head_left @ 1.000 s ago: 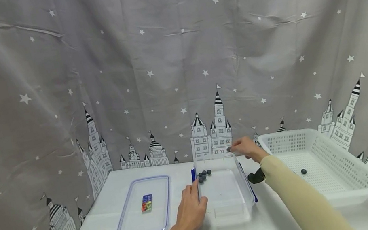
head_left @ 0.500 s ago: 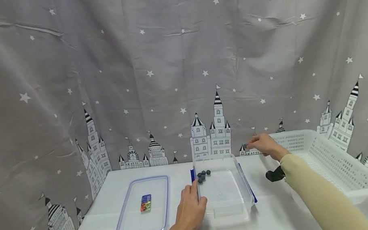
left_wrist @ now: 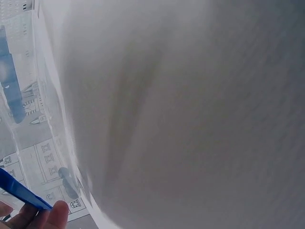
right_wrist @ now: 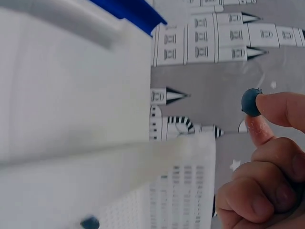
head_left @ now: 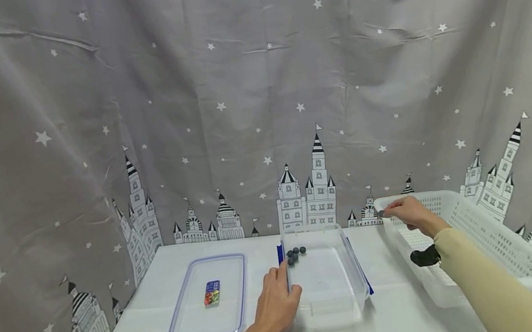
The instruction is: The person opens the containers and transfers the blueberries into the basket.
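Observation:
My right hand (head_left: 416, 215) pinches a blueberry (right_wrist: 250, 102) between thumb and index finger, over the left rim of a white perforated basket (head_left: 497, 232). The other fingers are curled in. A second blueberry (right_wrist: 90, 222) lies inside the basket in the right wrist view; my arm hides it in the head view. My left hand (head_left: 275, 301) grips the left side of a clear plastic food container (head_left: 329, 297), its fingers at the blue latch (left_wrist: 21, 191). Several blueberries (head_left: 293, 255) sit in the container's far left corner.
A clear lid (head_left: 192, 321) with a blue seal and a colourful label (head_left: 212, 293) lies left of the container. The white table (head_left: 140, 330) ends at a grey curtain (head_left: 234, 106) printed with castles and stars.
My right hand has moved right with the blueberry, from the container's far right corner to the basket's left rim. The left hand and the container stay in place.

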### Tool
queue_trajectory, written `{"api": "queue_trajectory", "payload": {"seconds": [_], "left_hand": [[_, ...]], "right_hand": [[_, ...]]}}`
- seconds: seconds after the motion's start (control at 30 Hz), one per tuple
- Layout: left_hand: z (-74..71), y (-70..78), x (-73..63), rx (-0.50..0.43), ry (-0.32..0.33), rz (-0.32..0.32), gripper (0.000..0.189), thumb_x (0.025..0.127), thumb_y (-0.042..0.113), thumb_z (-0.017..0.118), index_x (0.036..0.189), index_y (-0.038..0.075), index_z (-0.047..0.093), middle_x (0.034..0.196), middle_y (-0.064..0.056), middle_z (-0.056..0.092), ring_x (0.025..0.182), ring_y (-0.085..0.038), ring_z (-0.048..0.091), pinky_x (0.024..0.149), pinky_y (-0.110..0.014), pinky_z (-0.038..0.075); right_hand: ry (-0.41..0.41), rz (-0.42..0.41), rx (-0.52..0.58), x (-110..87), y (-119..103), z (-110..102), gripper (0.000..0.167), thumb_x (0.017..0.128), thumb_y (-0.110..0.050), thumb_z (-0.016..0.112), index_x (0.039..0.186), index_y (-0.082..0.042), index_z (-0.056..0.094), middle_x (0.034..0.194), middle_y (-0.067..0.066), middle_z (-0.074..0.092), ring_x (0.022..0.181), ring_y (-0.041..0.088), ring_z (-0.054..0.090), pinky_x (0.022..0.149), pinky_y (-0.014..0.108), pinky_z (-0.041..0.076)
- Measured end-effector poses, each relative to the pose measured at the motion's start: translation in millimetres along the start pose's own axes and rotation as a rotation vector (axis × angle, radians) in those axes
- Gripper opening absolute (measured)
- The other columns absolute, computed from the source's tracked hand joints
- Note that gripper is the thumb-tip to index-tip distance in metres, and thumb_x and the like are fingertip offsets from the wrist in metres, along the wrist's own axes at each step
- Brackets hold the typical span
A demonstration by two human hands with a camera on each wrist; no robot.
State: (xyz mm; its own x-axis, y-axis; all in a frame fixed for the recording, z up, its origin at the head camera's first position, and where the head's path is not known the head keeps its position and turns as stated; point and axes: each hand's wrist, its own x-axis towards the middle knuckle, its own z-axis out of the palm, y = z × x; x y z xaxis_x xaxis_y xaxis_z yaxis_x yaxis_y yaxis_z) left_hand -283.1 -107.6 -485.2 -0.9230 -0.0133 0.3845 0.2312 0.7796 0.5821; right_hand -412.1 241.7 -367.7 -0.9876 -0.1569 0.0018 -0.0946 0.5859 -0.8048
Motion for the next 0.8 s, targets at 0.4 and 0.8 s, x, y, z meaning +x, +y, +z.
{"api": "queue_trajectory", "payload": {"seconds": [0.4,0.8], "left_hand": [[-0.6,1.6,0.4,0.006,-0.017,-0.015,0.065,0.092,0.027,0.053,0.150,0.001,0.043,0.124,-0.013,0.055,0.109,-0.023,0.053,0.094,-0.046,0.050],[1.6,-2.6,0.4,0.012,0.042,0.037,0.062,0.091,0.026,0.052,0.148,0.001,0.047,0.116,-0.010,0.056,0.103,-0.021,0.052,0.086,-0.043,0.051]], "right_hand": [[-0.007,0.037,-0.016,-14.1,29.1,-26.4,0.050,0.096,-0.019,0.060,0.132,0.015,0.055,0.051,-0.011,0.032,0.046,0.004,0.025,0.046,0.021,0.030],[0.020,0.120,-0.041,-22.7,57.8,-39.5,0.054,0.094,-0.018,0.059,0.135,0.016,0.052,0.050,-0.009,0.031,0.046,0.006,0.027,0.048,0.024,0.034]]}}
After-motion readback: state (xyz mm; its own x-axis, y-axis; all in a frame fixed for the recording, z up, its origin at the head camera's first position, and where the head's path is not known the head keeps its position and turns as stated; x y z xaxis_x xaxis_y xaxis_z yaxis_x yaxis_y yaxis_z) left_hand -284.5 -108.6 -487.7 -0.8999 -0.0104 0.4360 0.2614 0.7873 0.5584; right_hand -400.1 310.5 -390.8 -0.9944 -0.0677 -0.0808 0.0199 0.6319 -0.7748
